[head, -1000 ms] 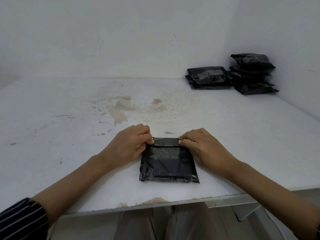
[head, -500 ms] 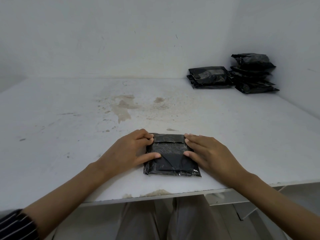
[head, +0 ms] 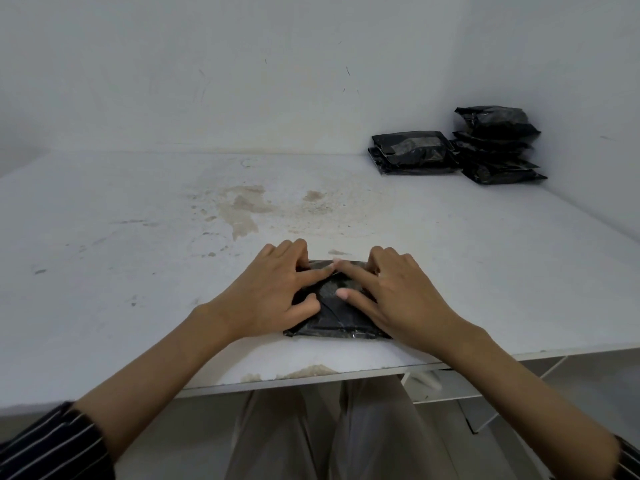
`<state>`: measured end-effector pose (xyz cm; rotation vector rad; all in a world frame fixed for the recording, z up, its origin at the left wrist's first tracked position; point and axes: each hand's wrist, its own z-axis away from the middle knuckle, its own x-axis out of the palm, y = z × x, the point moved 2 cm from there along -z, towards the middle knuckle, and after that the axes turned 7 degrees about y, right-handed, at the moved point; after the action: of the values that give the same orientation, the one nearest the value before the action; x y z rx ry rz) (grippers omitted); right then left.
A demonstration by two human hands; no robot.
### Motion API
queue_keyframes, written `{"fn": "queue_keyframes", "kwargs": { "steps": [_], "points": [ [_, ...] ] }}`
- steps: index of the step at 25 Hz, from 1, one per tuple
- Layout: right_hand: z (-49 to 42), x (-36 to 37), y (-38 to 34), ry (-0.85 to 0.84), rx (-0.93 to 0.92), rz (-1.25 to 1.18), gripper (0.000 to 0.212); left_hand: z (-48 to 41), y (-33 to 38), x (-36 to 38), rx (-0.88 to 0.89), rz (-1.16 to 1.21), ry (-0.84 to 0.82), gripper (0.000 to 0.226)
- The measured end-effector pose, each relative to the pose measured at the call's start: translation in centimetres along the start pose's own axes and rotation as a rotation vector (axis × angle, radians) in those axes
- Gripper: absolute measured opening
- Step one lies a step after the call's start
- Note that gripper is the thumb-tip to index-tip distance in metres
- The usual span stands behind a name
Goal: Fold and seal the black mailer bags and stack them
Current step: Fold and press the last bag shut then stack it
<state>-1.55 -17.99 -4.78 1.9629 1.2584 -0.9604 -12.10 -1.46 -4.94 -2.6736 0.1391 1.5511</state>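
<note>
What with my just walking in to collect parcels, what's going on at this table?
A person is working on one black bag near the front edge of the table. The left hand and the right hand both press down on it, index fingers meeting along its folded far edge, seemingly sealing the flap. It is not yet stacked. A low pile and a taller pile of black bags sit in the far right corner.

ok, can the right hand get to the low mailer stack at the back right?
Probably yes. The right hand presses the mailer bag near the front edge, and nothing lies on the table between it and the low stack. That stack sits far back, so a lean may be needed.
</note>
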Motion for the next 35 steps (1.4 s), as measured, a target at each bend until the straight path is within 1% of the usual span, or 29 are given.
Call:
{"fn": "queue_keyframes", "kwargs": {
  "steps": [3, 6, 7, 9, 10, 11, 13, 15, 16, 18, 19, 20, 21, 23, 25, 27, 29, 30, 33, 35],
  "points": [
    [0.4, 0.6, -0.1, 0.063, 0.037, 0.005, 0.053, 0.9, 0.1, 0.5, -0.159, 0.164, 0.034, 0.056],
    [1.1, 0.8, -0.5, 0.114, 0.17, -0.104, 0.04, 1.6, 0.4, 1.1, -0.385, 0.326, 0.03, 0.056],
    [1.3, 0.9, -0.6, 0.112, 0.25, -0.181, 0.033, 1.6, 0.6, 1.1, -0.441, 0.341, 0.003, 0.051],
    [1.5, 1.0, -0.7, 0.04, 0.417, -0.386, 0.023, 1.4, 0.9, 1.0, -0.513, 0.314, -0.045, 0.036],
    [1.5, 1.0, -0.7, 0.024, 0.468, -0.457, 0.019, 1.1, 1.0, 0.7, -0.544, 0.311, -0.049, 0.03],
    [1.4, 0.9, -0.6, 0.022, 0.513, -0.492, 0.018, 0.7, 1.1, 0.4, -0.581, 0.328, -0.035, 0.024],
    [0.9, 0.7, -0.1, 0.061, 0.651, -0.554, 0.023, -0.2, 1.1, 0.0, -0.676, 0.377, 0.028, 0.01],
    [0.3, 0.7, 0.5, 0.082, 0.818, -0.594, 0.029, -1.1, 0.8, 0.3, -0.771, 0.401, 0.098, 0.019],
    [-0.1, 0.7, 0.7, 0.04, 0.869, -0.572, 0.034, -1.5, 0.7, 0.5, -0.814, 0.423, 0.126, 0.022],
    [-0.7, 1.0, 1.1, -0.054, 0.902, -0.528, 0.042, -1.8, 0.5, 1.2, -0.896, 0.499, 0.153, 0.02],
    [-1.0, 1.2, 1.3, -0.073, 0.911, -0.541, 0.041, -1.9, 0.5, 1.4, -0.938, 0.55, 0.162, 0.017],
    [-1.1, 1.3, 1.4, -0.077, 0.931, -0.565, 0.037, -1.9, 0.5, 1.6, -0.978, 0.602, 0.17, 0.02],
    [-1.1, 1.4, 1.5, -0.076, 0.96, -0.599, 0.029, -2.0, 0.6, 1.7, -1.025, 0.673, 0.183, 0.028],
    [-1.0, 1.5, 1.7, -0.043, 1.032, -0.715, 0.016, -2.6, 0.9, 1.5, -1.139, 0.893, 0.235, 0.039],
    [-0.5, 1.4, 1.9, 0.014, 1.103, -0.868, 0.013, -3.6, 1.5, 0.9, -1.219, 1.13, 0.264, 0.041],
    [0.1, 0.9, 2.4, 0.078, 1.177, -1.001, 0.018, -4.9, 2.1, 0.2, -1.239, 1.245, 0.257, 0.041],
    [0.8, 0.5, 3.7, 0.138, 1.278, -1.159, 0.031, -6.6, 2.7, -0.2, -1.21, 1.3, 0.229, 0.04],
    [1.1, 0.0, 4.6, 0.163, 1.317, -1.23, 0.032, -7.6, 3.2, -0.3, -1.183, 1.326, 0.213, 0.039],
    [2.0, -1.9, 7.3, 0.219, 1.34, -1.396, 0.018, -11.0, 5.0, -0.1, -1.062, 1.401, 0.2, 0.038],
    [2.7, -3.3, 9.5, 0.301, 1.318, -1.457, 0.015, -13.4, 6.4, 1.0, -0.926, 1.358, 0.192, 0.035]
  ]
}}
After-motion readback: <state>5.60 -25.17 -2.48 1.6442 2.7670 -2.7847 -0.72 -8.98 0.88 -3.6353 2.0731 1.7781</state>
